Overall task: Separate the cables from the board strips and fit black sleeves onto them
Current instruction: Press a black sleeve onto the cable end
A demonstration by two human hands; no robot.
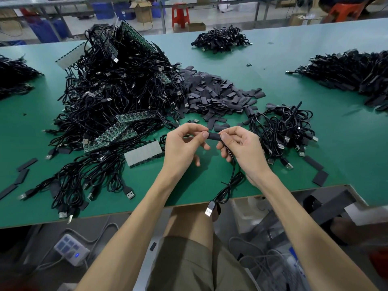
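Left hand [184, 143] and right hand [241, 148] both pinched one black sleeve [213, 136] on a cable [230, 181] above the tabletop [273, 66].

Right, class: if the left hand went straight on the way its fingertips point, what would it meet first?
The black sleeve, which the left hand pinches at one end; just beyond it, the right hand gripping the cable. Both seem to be at the same depth.
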